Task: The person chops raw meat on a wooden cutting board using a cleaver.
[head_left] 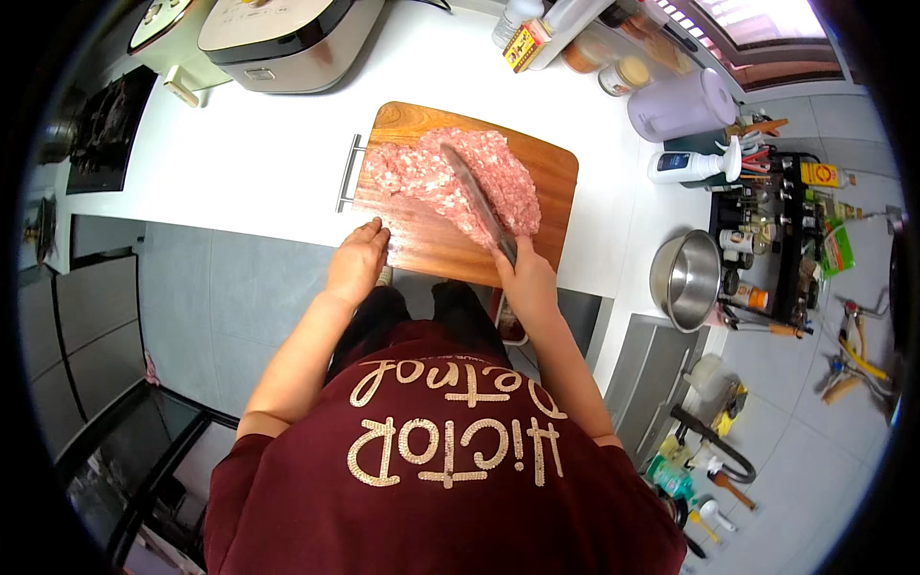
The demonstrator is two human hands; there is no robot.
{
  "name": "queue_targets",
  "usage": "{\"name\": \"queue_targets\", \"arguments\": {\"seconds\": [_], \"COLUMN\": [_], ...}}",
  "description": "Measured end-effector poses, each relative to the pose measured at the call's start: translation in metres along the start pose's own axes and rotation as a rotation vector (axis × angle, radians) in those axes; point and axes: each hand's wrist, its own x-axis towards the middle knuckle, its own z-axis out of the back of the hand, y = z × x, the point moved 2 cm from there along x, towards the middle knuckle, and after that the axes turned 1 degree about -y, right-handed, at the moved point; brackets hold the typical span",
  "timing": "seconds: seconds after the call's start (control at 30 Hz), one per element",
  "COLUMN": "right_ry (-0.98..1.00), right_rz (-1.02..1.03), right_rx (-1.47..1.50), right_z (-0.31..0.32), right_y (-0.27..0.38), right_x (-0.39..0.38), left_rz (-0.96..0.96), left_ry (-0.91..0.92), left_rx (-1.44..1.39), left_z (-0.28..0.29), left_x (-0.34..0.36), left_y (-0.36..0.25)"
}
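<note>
A wooden cutting board (422, 233) lies on the white counter, its near edge close to the counter's front. Pink minced meat (412, 171) is spread in a wide, uneven layer over the board's middle and right. My right hand (530, 283) is closed round the dark handle of a kitchen knife (470, 188). The blade slants up and to the left, lying over the meat. My left hand (358, 259) grips the board's near left corner, fingers bent on its edge. The thumb's full position is hidden.
A metal handle (350, 172) sticks out at the board's left. A rice cooker (287, 48) stands at the back left. Towards the right are a lilac pitcher (682, 103), a spray bottle (692, 165), a steel bowl (686, 281), a rack of bottles (767, 240) and a sink (647, 383).
</note>
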Motion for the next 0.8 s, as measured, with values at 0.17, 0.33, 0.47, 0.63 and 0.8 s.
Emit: {"name": "queue_targets", "arguments": {"seconds": [0.17,0.33,0.47,0.63,0.8], "right_ry": [-0.166,-0.230,-0.236,-0.221,-0.161], "right_rz": [-0.032,-0.017,-0.061,-0.072,-0.178], "right_rx": [0.070,0.048,0.069,0.014,-0.009], "right_z": [-0.047,-0.027,-0.069,-0.070,-0.100], "right_y": [0.013,0.062,0.062,0.077,0.067], "right_x": [-0.004,-0.007,-0.009,-0.004,-0.003], "left_rz": [-0.192,-0.328,-0.364,-0.355,-0.370], "left_ry": [0.045,0.030,0.097,0.132,0.090], "left_rx": [0.025,0.096,0.153,0.097,0.063], "left_z": [0.003,0.008,0.004,0.001,-0.005], "left_x": [0.010,0.008,0.002,-0.001,0.002], "left_y": [0.014,0.025,0.026,0.036,0.035]}}
